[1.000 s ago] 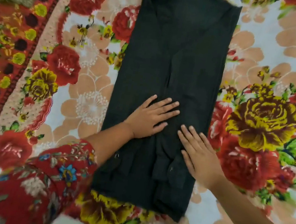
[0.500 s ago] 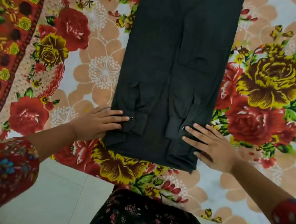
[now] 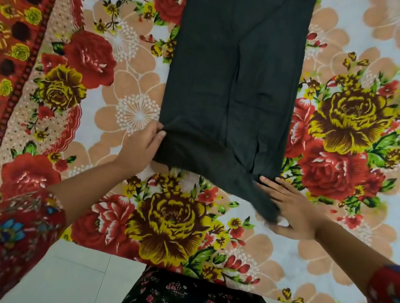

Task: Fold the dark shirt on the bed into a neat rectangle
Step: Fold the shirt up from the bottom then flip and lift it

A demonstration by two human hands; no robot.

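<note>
Now, shirt hem (image 3: 206,175) between hands (image 3: 141,146) (image 3: 295,209) (perhaps gripped)

Nothing can be read here: no word, label, brand mark or number shows on the dark shirt (image 3: 234,79) or on the flowered bedsheet (image 3: 327,259) beneath it. There is only plain dark cloth and printed roses
</note>
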